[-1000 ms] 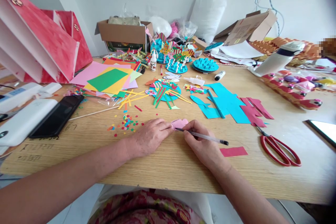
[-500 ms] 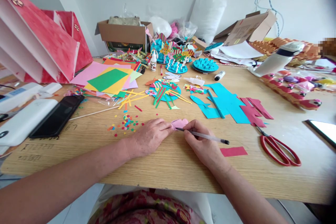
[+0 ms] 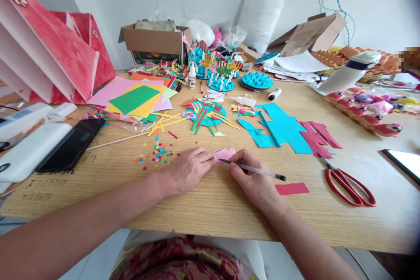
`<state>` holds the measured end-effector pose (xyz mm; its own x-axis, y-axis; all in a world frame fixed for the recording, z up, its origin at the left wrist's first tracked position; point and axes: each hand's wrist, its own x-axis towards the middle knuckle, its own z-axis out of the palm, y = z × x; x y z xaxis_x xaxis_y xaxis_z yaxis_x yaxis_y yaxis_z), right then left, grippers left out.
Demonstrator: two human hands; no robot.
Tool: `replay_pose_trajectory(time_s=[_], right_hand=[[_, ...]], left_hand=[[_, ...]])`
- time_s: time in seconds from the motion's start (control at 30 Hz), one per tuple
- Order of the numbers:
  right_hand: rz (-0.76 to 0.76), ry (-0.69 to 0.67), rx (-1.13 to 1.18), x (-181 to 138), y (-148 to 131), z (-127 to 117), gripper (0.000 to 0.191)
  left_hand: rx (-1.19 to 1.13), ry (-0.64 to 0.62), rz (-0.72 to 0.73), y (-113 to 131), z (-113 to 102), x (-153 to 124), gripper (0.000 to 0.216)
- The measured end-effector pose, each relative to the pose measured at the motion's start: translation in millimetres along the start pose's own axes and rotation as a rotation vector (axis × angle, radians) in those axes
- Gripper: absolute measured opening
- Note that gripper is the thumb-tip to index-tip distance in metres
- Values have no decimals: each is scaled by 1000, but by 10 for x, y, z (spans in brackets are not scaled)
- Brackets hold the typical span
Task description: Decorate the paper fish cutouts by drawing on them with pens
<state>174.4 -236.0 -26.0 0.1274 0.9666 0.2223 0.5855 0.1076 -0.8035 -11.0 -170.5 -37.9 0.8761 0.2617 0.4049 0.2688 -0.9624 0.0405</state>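
Now right hand (image 3: 252,179) holds pen (image 3: 259,170) on pink paper (image 3: 225,154)

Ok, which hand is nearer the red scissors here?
Right. The right hand, holding a pen, lies left of the red scissors; the left hand rests farther left, touching the pink paper piece.

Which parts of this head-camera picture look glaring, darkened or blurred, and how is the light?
Head view: the right corners fall dark; a flat panel at far right glares white; a blocky blurred patch sits upper right; light is soft and even, with faint shadows on the table beside the left hand and the right hand, whose pen looks sharp.
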Motion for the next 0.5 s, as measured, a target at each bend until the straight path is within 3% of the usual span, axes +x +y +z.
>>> replay_pose_trajectory(time_s=[0.5], right_hand=[[-8,4,-28,-32,35,-4,6]], left_hand=[[-12,1,1,-1,-5,1,28]])
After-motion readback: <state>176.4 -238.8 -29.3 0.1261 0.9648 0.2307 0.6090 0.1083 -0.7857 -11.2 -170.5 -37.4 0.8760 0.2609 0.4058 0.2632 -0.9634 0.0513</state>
